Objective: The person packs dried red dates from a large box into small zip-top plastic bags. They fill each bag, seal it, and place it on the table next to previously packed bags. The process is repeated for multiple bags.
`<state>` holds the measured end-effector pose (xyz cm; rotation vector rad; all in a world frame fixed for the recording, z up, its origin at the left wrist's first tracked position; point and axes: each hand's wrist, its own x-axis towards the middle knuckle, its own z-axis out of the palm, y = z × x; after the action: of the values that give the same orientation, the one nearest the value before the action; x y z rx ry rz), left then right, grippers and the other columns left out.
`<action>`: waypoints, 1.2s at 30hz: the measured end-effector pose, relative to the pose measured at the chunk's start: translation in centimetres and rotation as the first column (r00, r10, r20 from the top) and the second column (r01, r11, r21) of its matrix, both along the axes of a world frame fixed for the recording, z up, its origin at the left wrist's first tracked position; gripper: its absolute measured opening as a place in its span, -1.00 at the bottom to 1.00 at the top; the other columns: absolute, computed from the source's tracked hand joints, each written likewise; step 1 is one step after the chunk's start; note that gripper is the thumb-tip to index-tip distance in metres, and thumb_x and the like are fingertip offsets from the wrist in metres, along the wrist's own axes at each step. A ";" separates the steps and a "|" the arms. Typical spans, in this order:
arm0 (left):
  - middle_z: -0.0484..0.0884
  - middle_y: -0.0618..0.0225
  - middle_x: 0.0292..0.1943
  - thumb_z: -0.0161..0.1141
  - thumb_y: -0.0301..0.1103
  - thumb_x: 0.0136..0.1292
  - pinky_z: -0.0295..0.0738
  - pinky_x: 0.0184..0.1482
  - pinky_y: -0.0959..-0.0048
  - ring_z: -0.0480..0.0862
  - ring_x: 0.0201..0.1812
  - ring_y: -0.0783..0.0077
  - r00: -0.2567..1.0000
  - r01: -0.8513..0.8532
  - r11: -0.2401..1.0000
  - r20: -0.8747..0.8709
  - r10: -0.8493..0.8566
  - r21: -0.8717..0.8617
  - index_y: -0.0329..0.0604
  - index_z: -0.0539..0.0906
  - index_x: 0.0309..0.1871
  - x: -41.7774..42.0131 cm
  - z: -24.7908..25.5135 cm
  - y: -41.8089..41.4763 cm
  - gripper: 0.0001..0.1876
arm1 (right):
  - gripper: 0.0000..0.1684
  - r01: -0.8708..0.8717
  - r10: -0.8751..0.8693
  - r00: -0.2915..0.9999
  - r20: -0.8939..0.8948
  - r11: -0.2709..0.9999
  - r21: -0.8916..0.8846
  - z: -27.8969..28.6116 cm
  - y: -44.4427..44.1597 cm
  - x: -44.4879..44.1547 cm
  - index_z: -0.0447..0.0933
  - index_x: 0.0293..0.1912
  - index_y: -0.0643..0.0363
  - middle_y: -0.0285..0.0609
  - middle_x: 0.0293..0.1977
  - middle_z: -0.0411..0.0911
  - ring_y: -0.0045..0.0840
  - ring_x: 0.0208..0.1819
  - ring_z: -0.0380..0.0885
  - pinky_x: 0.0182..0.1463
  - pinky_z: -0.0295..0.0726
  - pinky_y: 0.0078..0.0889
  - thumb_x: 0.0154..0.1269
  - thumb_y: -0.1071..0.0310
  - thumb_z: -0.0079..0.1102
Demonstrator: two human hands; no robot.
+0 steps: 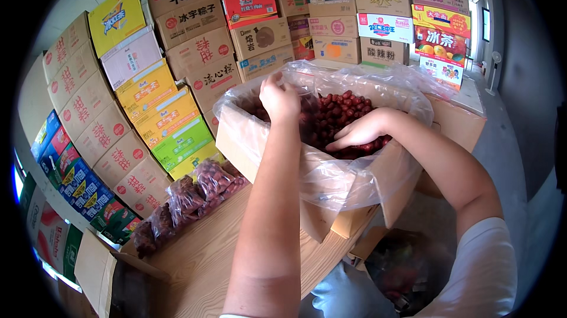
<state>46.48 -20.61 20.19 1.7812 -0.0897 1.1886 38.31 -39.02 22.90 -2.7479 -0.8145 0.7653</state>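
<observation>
A cardboard box (241, 134) lined with clear plastic film (323, 171) stands on the wooden table, holding many dried red jujubes (341, 107). My left hand (280, 98) is raised over the box's left side, its fingers pinching the top of a clear plastic bag (308, 92) with a red line along its edge. That bag hangs inside the box, and its lower part is hard to make out against the fruit. My right hand (361, 131) reaches in from the right, fingertips pushed among the jujubes. Whether its hidden fingers hold any fruit cannot be seen.
Filled bags of jujubes (186, 198) lie in a row along the far left of the wooden table (212, 247). Stacked cartons (199, 30) rise behind. An open carton (95, 269) is at lower left; a dark-lined box (403, 265) sits below the table edge.
</observation>
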 end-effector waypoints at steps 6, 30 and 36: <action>0.63 -0.08 -0.08 0.09 -0.52 0.11 0.50 0.08 0.21 0.62 -0.03 -0.06 1.000 -0.009 1.000 0.003 0.009 0.018 -0.40 0.65 -0.10 0.1 0.0 0.2 -0.71 | -0.27 -0.005 0.009 0.979 -0.205 1.000 0.019 0.8 -0.1 0.0 0.29 0.32 0.12 -0.11 0.21 0.41 -0.37 0.22 0.36 0.33 0.26 -0.36 0.33 -0.14 0.02; 0.65 -0.08 -0.15 0.11 -0.55 0.08 0.54 0.03 0.21 0.65 -0.08 -0.06 1.000 -0.015 0.999 0.007 0.015 0.029 -0.41 0.66 -0.13 0.0 0.1 0.0 -0.73 | 0.10 -0.457 0.463 0.887 0.000 0.876 0.154 -1.0 1.7 0.9 -0.04 0.47 0.14 -0.02 0.43 0.12 -0.31 0.44 0.12 0.45 0.16 -0.27 0.01 0.47 0.38; 0.65 -0.07 -0.15 0.14 -0.54 0.07 0.55 0.02 0.22 0.66 -0.10 -0.03 1.000 -0.004 0.999 0.001 0.004 0.045 -0.40 0.66 -0.13 -0.1 0.2 -0.3 -0.73 | 0.08 -0.440 0.447 0.894 -0.007 0.882 0.169 -1.6 1.8 0.9 0.01 0.46 0.15 -0.02 0.42 0.14 -0.31 0.44 0.12 0.46 0.16 -0.27 0.01 0.47 0.39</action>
<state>46.42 -20.90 20.38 1.8207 -0.1145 1.1984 39.22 -37.24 21.27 -2.4115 -1.4574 0.7880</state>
